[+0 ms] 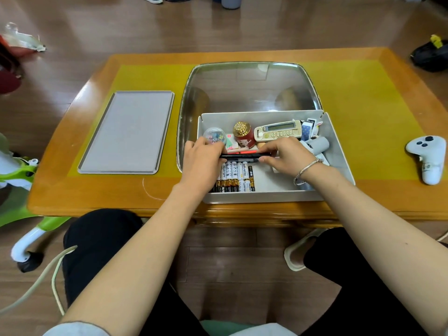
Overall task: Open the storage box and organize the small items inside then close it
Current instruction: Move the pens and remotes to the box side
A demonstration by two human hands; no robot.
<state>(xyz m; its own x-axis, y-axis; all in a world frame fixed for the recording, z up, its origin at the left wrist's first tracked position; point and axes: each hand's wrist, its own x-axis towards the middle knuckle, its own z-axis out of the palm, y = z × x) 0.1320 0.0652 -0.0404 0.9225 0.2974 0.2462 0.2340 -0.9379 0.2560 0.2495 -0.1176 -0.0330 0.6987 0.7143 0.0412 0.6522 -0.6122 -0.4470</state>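
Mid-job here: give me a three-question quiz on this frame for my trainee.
1. True or false: the grey lid lies on the table, left of the storage box.
2. What do the left hand and right hand hold between them?
3. The batteries lie: A) in the box's near part, B) on the lid, C) on the floor.

Key: 1 true; 2 a black pen; 3 A.

Wooden table (363, 195), yellow mat on top. Upon it: metal tray (194, 98) at centre; white game controller (428, 157) near right end. Beyond table's far right corner: black bag (429, 55). Left of table: green-and-white ride-on toy (21, 175).
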